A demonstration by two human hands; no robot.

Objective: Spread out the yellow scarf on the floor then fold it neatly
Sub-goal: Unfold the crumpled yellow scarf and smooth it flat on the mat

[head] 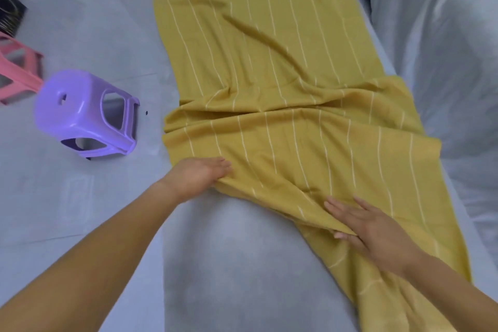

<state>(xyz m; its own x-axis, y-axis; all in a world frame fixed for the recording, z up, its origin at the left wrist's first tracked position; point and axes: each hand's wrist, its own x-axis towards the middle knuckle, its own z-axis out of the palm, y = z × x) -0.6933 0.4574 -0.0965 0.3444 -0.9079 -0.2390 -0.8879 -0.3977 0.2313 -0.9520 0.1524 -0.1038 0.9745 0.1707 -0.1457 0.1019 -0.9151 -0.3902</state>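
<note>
While the mustard-yellow cloth scarf with thin white stripes [283,62] lies on the pale grey floor [215,264] from twelve to five o'clock, rumpled midway, spreading looks unfinished and folding undone; the right hand [372,229] pinches a doubled edge, and the left hand [199,175] rests straight-fingered at seven o'clock, its grip unclear.

- I see the scarf [283,62] lying on the floor [107,35], stretching away from me.
- My left hand [199,174] rests on its near left corner.
- My right hand [372,229] pinches the near edge, further right.
- A plastic stool [86,113] sits left of the scarf, with another stool [16,67] behind it.
- Heaped sheeting [444,62] lies right of the scarf.
</note>
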